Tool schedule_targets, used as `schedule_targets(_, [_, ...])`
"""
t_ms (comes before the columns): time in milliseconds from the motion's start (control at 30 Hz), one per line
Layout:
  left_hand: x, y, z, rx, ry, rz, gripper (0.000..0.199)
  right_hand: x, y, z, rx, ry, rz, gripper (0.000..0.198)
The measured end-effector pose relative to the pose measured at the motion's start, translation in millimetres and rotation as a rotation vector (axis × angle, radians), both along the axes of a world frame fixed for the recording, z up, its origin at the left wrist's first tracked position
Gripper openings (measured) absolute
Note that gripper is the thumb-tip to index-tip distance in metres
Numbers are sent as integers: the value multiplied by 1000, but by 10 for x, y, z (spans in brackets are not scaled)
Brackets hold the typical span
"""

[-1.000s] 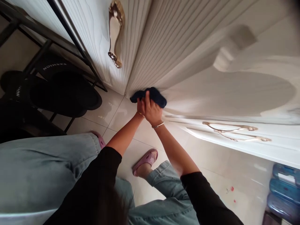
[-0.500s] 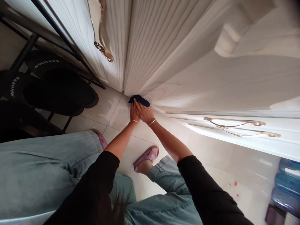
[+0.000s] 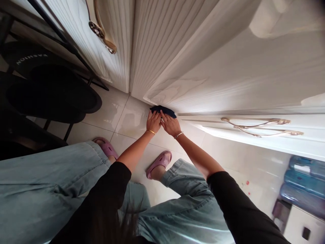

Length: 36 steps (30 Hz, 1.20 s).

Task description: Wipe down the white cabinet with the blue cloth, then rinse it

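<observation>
A dark blue cloth (image 3: 164,111) is bunched along the lower edge of the white wood-grain cabinet door (image 3: 175,74). My left hand (image 3: 153,121) holds the left part of the cloth against the door, its fingertips on the near edge. Close beside it, my right hand (image 3: 171,125) presses the middle and right part with extended fingers. The two hands nearly touch at the thumbs. Part of the cloth's underside is hidden against the door.
To the left, black slippers (image 3: 50,91) sit on a dark metal rack (image 3: 73,51). Metal handles (image 3: 264,125) stick out from the cabinet at right. Blue water bottles (image 3: 302,183) stand far right, beside a white box (image 3: 302,227). My feet wear pink clogs (image 3: 159,164) on the tiled floor.
Both hands and the cloth have slid to the right along the door's bottom edge. My hands, overlapping before, now lie side by side. The view has shifted slightly.
</observation>
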<state>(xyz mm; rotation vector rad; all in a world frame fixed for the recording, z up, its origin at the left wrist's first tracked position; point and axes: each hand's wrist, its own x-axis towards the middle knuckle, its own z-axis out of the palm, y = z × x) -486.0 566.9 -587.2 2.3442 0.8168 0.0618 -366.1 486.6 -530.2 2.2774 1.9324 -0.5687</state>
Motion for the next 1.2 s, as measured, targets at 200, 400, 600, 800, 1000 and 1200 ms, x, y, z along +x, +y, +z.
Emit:
schedule_targets(200, [-622,795,0,80,66,51,49,-607,732,-193,137,65,-92,64])
schedule_targets(400, [-388,554,77,0,138,49,63,-257,355,-124,72,83,-69,59])
schedule_targets(600, [-153,360,97,23,106,-115,64,41,-60,-48,-37,10,-100,58])
schedule_targets(800, [-710,1040,24,85,126,77,67,-492,750,-277,87,82,-34,60])
schedule_targets(1000, [-68,195,96,-43,182,-64,73,162,-185,-102,-58,-14,-76,64])
schedule_targets(1200, [45,69,119,3,87,-166,66,345,-517,-64,-56,-73,-67,64])
